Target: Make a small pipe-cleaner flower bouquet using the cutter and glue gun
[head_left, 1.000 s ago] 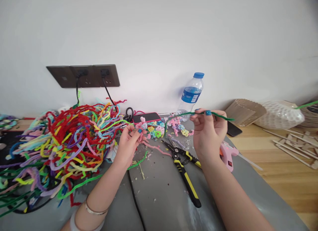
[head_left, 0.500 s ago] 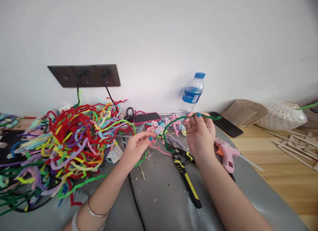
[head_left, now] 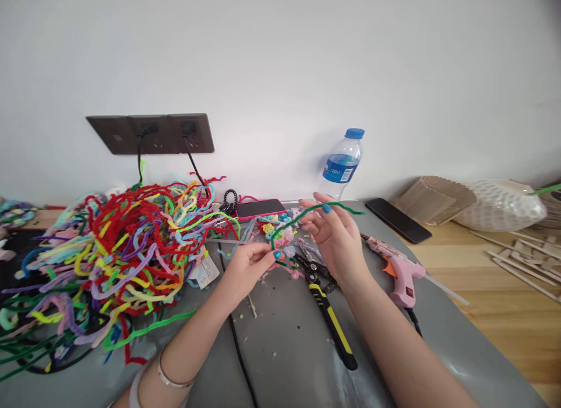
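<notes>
A dark green pipe cleaner, bent into an arch, spans both hands above the grey table surface. Its lower part is pinched between the thumb and fingers of my left hand. My right hand has its fingers spread, and the pipe cleaner runs across near its thumb and index finger, the free end pointing right. Below the hands lie pliers with black and yellow handles. Small pastel pipe-cleaner pieces sit behind my left hand, partly hidden.
A large tangle of coloured pipe cleaners fills the left side. A pink glue gun and a black phone lie right. Against the wall stands a water bottle; a red-edged phone lies left of it. A black cable crosses the front.
My left hand has moved slightly right and down and now grips the green pipe cleaner. My right hand has shifted left, its pinch loosened and its fingers spread.
</notes>
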The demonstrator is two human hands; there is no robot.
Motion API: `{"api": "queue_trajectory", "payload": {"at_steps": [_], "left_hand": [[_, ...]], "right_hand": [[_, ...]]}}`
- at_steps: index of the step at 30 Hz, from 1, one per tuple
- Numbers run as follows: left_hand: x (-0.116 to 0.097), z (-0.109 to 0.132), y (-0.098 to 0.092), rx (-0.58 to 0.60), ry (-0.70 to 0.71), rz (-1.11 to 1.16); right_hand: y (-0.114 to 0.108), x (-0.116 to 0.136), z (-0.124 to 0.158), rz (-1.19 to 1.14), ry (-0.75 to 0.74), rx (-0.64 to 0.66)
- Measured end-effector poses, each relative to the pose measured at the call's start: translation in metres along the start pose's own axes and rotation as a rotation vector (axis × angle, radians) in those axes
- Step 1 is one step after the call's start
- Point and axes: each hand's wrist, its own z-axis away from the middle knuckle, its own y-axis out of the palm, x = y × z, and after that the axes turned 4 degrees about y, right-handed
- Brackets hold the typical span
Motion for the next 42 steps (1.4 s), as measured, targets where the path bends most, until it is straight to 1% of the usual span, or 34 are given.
{"api": "queue_trajectory", "payload": {"at_steps": [2, 5, 8, 10, 12, 15, 18, 20, 22, 24, 26, 28, 31, 35, 37, 39, 42], "left_hand": [[-0.002, 0.000, 0.001, -0.009, 0.011, 0.015], [-0.003, 0.001, 0.003, -0.015, 0.035, 0.026], [0.000, 0.001, 0.003, -0.023, 0.037, 0.050], [0.003, 0.002, 0.003, -0.007, 0.019, 0.071], [0.004, 0.002, 0.002, 0.007, 0.003, 0.085], [0.002, 0.002, 0.001, -0.012, -0.010, 0.078], [-0.001, 0.001, -0.001, -0.046, 0.006, 0.076], [-0.002, 0.000, -0.002, -0.077, 0.022, 0.099], [-0.001, 0.000, -0.003, -0.110, 0.031, 0.123], [0.000, -0.001, -0.004, -0.144, 0.022, 0.138], [0.001, -0.002, -0.006, -0.180, -0.001, 0.157], [0.002, -0.002, -0.007, -0.187, -0.030, 0.180], [0.004, -0.003, -0.009, -0.180, -0.063, 0.236], [0.006, -0.005, -0.009, -0.231, -0.068, 0.343], [0.004, -0.006, -0.008, -0.229, -0.081, 0.391], [0.001, -0.005, -0.007, -0.213, -0.106, 0.441], [-0.004, -0.004, -0.007, -0.206, -0.109, 0.518]], "right_hand": [[0.004, 0.001, 0.005, 0.106, 0.069, 0.126], [0.011, 0.002, 0.015, 0.309, 0.081, 0.322], [0.016, 0.002, 0.022, 0.529, 0.003, 0.469], [0.017, 0.001, 0.023, 0.626, -0.080, 0.513], [0.015, 0.002, 0.022, 0.630, -0.119, 0.463], [0.010, 0.006, 0.018, 0.522, -0.123, 0.283], [0.004, 0.010, 0.013, 0.409, -0.143, 0.125], [0.001, 0.010, 0.009, 0.353, -0.122, 0.033], [-0.002, 0.009, 0.006, 0.307, -0.067, -0.019], [-0.004, 0.006, 0.003, 0.270, -0.001, -0.024], [-0.006, 0.003, 0.001, 0.232, 0.056, -0.002], [-0.007, -0.001, -0.001, 0.194, 0.101, 0.012], [-0.010, -0.005, -0.005, 0.151, 0.151, -0.027], [-0.013, -0.007, -0.010, 0.162, 0.209, -0.079], [-0.013, -0.006, -0.010, 0.175, 0.240, -0.085], [-0.012, -0.004, -0.008, 0.197, 0.281, -0.055], [-0.009, 0.001, -0.004, 0.233, 0.319, 0.045]]}}
